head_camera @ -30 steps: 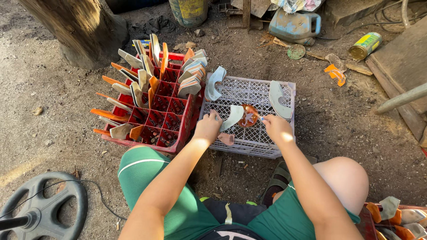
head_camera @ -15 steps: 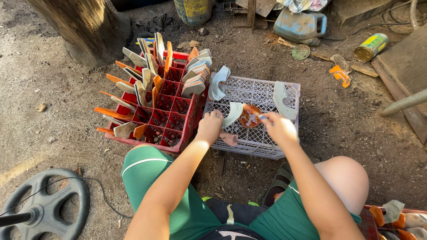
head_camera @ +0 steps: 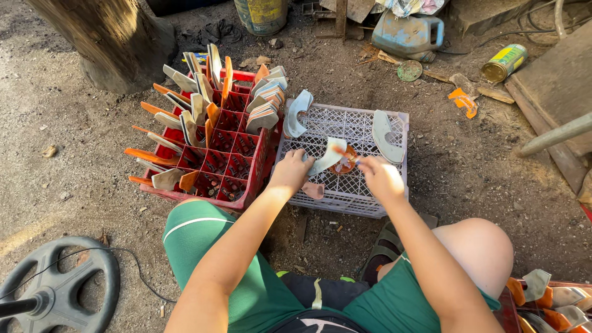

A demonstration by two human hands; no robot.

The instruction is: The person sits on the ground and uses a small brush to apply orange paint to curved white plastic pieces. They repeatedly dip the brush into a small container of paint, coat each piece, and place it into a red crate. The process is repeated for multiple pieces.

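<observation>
My left hand [head_camera: 291, 172] rests on the upturned white plastic lattice crate [head_camera: 351, 185] that serves as my surface, its fingers closed around the lower end of a pale grey curved flat sole-shaped piece [head_camera: 327, 157]. My right hand [head_camera: 382, 179] is just beside it, fingers pinched on something thin whose tip reaches toward a small round orange pot [head_camera: 346, 161] standing on the crate; I cannot tell exactly what that thin thing is.

Judging by how things lie, much of the work looks done: the red plastic compartment crate [head_camera: 237, 196] to my left is crowded with finished-looking pieces standing on edge, grey and orange, too overlapped to count exactly, well over a dozen. Several of its front compartments hold no piece.

On the white crate I count three grey curved pieces: the one I hold, one grey piece at the left rim [head_camera: 297, 113], one grey piece near the right rim [head_camera: 382, 134]. A small pinkish scrap [head_camera: 313, 190] lies just under my left hand. More grey and orange pieces [head_camera: 542, 299] sit by my right knee, probably what is left.
</observation>
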